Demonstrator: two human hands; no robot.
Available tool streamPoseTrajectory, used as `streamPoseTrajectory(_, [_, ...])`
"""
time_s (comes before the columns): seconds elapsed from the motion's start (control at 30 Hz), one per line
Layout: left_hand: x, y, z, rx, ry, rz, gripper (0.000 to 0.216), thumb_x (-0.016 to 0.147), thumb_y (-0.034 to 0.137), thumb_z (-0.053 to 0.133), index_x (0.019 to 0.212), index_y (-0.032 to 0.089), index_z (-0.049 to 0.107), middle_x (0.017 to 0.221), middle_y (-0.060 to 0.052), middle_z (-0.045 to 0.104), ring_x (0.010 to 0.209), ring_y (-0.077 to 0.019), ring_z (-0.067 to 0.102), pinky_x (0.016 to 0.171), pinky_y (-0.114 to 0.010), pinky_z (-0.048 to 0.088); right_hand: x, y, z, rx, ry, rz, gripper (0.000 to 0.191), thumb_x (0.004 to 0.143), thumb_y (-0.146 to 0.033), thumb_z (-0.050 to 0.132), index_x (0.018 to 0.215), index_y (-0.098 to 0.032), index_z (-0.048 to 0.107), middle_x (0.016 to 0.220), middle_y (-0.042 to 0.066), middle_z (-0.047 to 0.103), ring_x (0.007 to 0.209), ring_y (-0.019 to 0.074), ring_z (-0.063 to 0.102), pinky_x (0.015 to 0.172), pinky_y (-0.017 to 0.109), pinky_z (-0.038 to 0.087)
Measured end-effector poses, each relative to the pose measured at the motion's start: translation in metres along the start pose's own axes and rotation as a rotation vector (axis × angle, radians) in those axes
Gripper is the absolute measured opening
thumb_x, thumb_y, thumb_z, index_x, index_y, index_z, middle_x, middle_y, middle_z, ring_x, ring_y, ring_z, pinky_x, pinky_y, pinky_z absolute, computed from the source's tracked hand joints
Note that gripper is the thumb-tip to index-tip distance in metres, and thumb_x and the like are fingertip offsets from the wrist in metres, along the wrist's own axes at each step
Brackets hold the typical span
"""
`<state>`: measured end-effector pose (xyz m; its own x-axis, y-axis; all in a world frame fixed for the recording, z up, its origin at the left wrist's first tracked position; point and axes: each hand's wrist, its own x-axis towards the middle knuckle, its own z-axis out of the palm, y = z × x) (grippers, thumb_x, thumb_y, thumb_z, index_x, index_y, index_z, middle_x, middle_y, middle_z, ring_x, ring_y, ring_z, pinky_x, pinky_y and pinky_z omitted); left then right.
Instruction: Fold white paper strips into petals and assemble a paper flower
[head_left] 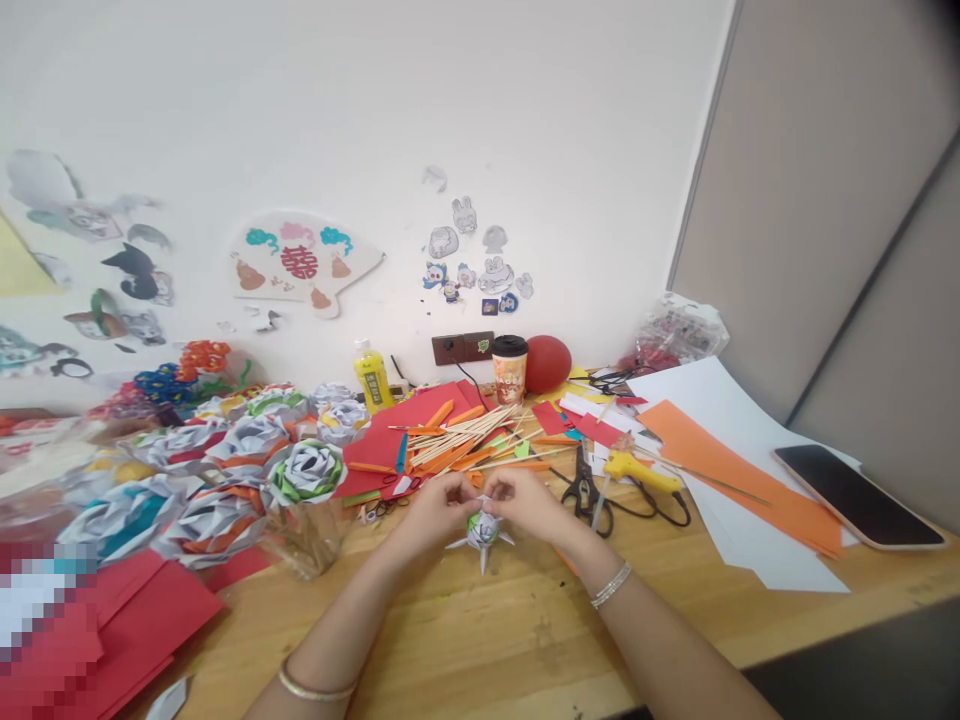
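Centrally, over the wooden table (480, 645), we have a small white-and-green paper flower (484, 532), its pointed tips splayed outward; whether it touches the wood we cannot tell. Our left hand (448, 502) and right hand (519, 502) both pinch its upper part, fingertips close together. Beyond them lies our heap of thin sticks (466, 438); to the right, black scissors (582, 486) rest near a yellow glue gun (643, 472). Larger paper blooms (309, 472) crowd our left, with a yellow bottle (373, 378) behind.
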<state>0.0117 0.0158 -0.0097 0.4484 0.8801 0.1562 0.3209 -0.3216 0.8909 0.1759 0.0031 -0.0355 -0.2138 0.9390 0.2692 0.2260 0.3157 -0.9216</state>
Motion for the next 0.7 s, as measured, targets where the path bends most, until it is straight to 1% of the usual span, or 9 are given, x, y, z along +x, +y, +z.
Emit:
streamPoseTrajectory(0.07, [-0.001,0.007,-0.007,-0.127,-0.095,-0.04,0.024,0.064,0.036,0.065,0.067,0.013,0.059,0.064,-0.001,0.059,0.06,-0.0126,0.054,0.058,-0.024,0.042,-0.001,-0.003,0.0,0.004,0.009,-0.056,0.005,0.064,-0.015,0.064,0.066,-0.015,0.06,0.065,-0.002,0.057,0.063,0.0116,0.053,0.059,0.022,0.041])
streamPoseTrajectory(0.17, [-0.003,0.012,-0.015,-0.315,-0.158,-0.172,0.032,0.07,0.046,0.058,0.076,0.014,0.06,0.065,0.0,0.059,0.059,-0.012,0.055,0.058,-0.024,0.044,-0.003,-0.009,0.0,0.03,0.009,-0.121,0.004,0.065,-0.014,0.064,0.064,-0.015,0.061,0.069,-0.001,0.058,0.069,0.0125,0.055,0.066,0.023,0.042])
streamPoseTrajectory(0.23, [-0.003,0.01,-0.018,-0.333,-0.186,-0.224,0.032,0.067,0.044,0.062,0.076,0.014,0.06,0.064,0.001,0.058,0.057,-0.0107,0.055,0.056,-0.022,0.043,-0.005,-0.014,0.001,0.019,0.007,-0.159,0.004,0.066,-0.013,0.063,0.063,-0.016,0.061,0.07,-0.001,0.058,0.071,0.0128,0.056,0.068,0.024,0.042])
streamPoseTrajectory(0.3, [-0.002,0.006,-0.017,-0.309,-0.198,-0.221,0.032,0.062,0.041,0.068,0.072,0.013,0.058,0.063,0.001,0.058,0.056,-0.0102,0.055,0.055,-0.022,0.043,-0.006,-0.018,0.002,-0.028,0.004,-0.173,0.004,0.067,-0.012,0.062,0.067,-0.016,0.062,0.072,-0.001,0.059,0.072,0.0128,0.056,0.068,0.023,0.042])
streamPoseTrajectory(0.4, [-0.002,0.003,-0.013,-0.289,-0.147,-0.207,0.036,0.057,0.043,0.071,0.067,0.014,0.053,0.059,0.003,0.056,0.053,-0.0105,0.054,0.052,-0.023,0.044,-0.007,-0.022,0.002,-0.163,0.011,-0.157,0.007,0.069,-0.011,0.061,0.07,-0.017,0.062,0.071,-0.001,0.06,0.07,0.0127,0.055,0.065,0.023,0.041])
streamPoseTrajectory(0.47, [-0.002,0.003,-0.008,-0.306,-0.101,-0.184,0.038,0.055,0.045,0.071,0.064,0.015,0.049,0.056,0.004,0.053,0.051,-0.0095,0.052,0.049,-0.021,0.042,-0.007,-0.023,0.001,-0.264,0.025,-0.185,0.007,0.07,-0.011,0.06,0.069,-0.017,0.062,0.07,-0.001,0.06,0.07,0.0131,0.055,0.064,0.023,0.04])
streamPoseTrajectory(0.53, [-0.003,0.004,-0.002,-0.341,-0.058,-0.159,0.039,0.056,0.046,0.07,0.064,0.015,0.047,0.055,0.005,0.051,0.049,-0.0082,0.05,0.047,-0.019,0.039,-0.006,-0.022,0.0,-0.352,0.029,-0.28,0.009,0.071,-0.009,0.059,0.069,-0.018,0.061,0.071,0.0,0.06,0.073,0.0139,0.054,0.066,0.024,0.04])
streamPoseTrajectory(0.63, [-0.005,0.006,0.003,-0.349,-0.013,-0.168,0.035,0.061,0.044,0.066,0.066,0.016,0.046,0.056,0.005,0.049,0.049,-0.0071,0.048,0.046,-0.018,0.038,-0.005,-0.022,-0.002,-0.462,-0.014,-0.447,0.014,0.074,-0.006,0.055,0.069,-0.018,0.061,0.072,0.001,0.059,0.075,0.0144,0.052,0.07,0.026,0.04])
streamPoseTrajectory(0.7, [-0.005,0.007,0.005,-0.338,-0.005,-0.167,0.033,0.063,0.043,0.064,0.068,0.016,0.046,0.058,0.005,0.049,0.05,-0.0074,0.048,0.045,-0.018,0.038,-0.005,-0.021,-0.002,-0.493,-0.035,-0.484,0.014,0.076,-0.006,0.054,0.074,-0.018,0.062,0.075,0.002,0.06,0.076,0.0147,0.052,0.071,0.026,0.04])
